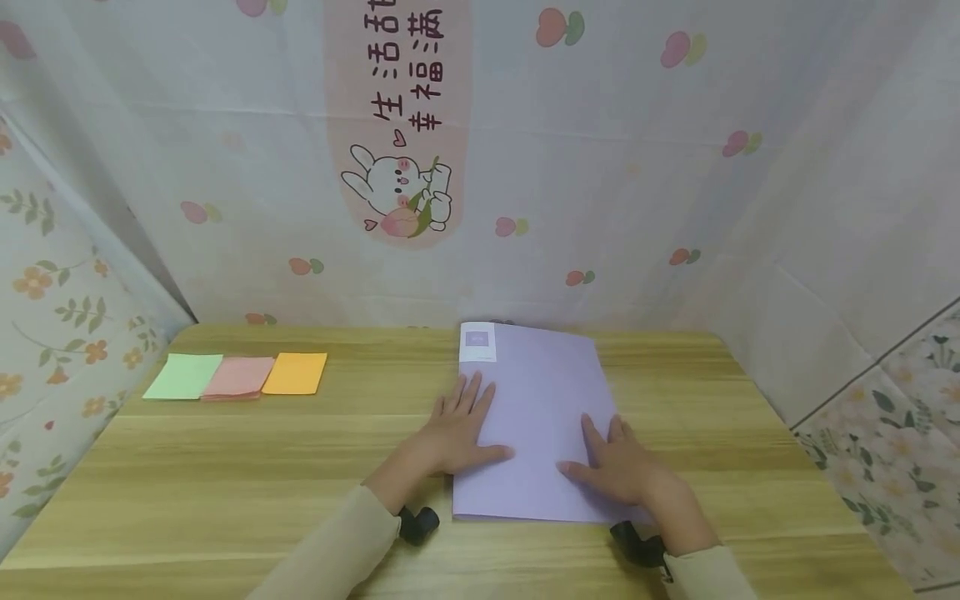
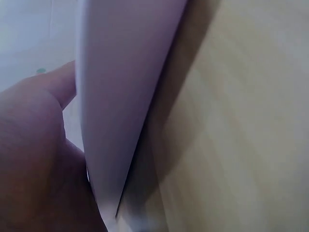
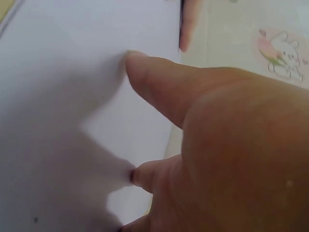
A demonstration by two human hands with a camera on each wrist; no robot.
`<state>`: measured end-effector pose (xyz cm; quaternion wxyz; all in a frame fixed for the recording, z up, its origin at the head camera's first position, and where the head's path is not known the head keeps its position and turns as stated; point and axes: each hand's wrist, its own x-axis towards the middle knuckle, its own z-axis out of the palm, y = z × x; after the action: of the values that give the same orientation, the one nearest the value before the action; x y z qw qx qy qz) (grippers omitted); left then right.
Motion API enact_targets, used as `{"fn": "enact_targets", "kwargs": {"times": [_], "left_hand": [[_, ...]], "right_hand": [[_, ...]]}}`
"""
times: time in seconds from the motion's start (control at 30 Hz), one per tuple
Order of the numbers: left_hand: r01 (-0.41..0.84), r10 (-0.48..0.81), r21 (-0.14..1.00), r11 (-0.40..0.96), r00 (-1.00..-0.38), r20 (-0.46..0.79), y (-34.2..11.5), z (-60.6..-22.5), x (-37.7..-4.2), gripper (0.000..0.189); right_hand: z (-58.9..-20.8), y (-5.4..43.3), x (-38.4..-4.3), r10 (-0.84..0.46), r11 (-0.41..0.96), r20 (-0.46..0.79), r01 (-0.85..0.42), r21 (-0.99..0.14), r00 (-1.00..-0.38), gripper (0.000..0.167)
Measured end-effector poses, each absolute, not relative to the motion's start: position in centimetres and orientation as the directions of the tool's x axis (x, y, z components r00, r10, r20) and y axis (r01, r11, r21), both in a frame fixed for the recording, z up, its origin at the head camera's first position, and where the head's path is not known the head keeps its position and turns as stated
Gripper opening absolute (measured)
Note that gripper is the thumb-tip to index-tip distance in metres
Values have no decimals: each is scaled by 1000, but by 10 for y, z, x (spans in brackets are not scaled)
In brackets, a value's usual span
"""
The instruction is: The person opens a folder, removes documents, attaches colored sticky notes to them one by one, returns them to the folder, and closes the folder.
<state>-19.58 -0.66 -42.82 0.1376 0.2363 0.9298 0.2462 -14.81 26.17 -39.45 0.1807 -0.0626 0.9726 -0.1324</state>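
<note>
On the wooden table (image 1: 247, 467) by printed cloth (image 1: 585, 183), spread hands (image 1: 459, 437) (image 1: 628, 471) touch a lilac folder (image 1: 542, 392).

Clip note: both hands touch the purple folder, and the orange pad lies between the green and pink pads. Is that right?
Not quite: in the head view, the pink pad lies between the green pad and the orange pad. The left hand and right hand do touch the purple folder.

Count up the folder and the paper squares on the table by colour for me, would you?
Lilac: 1, the folder
Green: 1, the green square
Pink: 1, the pink square
Orange: 1, the orange square
Total: 4
</note>
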Motion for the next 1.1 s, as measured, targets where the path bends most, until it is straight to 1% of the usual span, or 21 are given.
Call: {"fn": "enact_targets", "kwargs": {"times": [0.23,0.5,0.7,1.1], "left_hand": [[361,487,530,767,-866,-114,-32,-433,-193,100],[351,476,546,761,-873,-102,-60,-433,-189,100],[343,464,536,771,-880,-104,-75,-436,-188,101],[345,467,544,765,-879,-98,-80,-433,-185,99]], "right_hand": [[-403,244,-148,-208,955,-264,-138,-262,-942,97],[-409,225,-147,-240,932,-222,-161,-325,-945,94],[-410,214,-145,-269,904,-167,-190,-383,-949,88],[-415,214,-149,-271,856,-151,-166,-490,-951,85]]}}
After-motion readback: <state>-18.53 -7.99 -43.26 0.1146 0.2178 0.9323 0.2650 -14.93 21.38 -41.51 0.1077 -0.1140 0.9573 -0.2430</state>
